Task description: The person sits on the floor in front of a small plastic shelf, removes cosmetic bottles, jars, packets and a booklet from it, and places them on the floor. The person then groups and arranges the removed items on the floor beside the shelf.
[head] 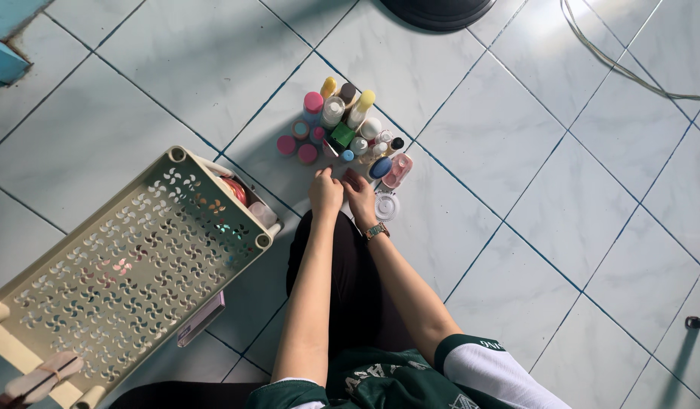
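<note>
Cluster of small bottles and jars (pixel 342 129) standing on the tiled floor (pixel 554 189) directly ahead of the seated person, with the left hand (pixel 325 191) and right hand (pixel 359 193) side by side at its near edge, fingertips close together, whatever they pinch too small to tell. Perforated plastic shelf rack (pixel 130 265) to the left of the arms, tipped over the floor, a few items lodged beneath its far corner; small round disc (pixel 385 205) just right of the right hand. Cable (pixel 630 68) trailing across the far right floor, dark round base (pixel 439 11) at the top edge behind the cluster.
</note>
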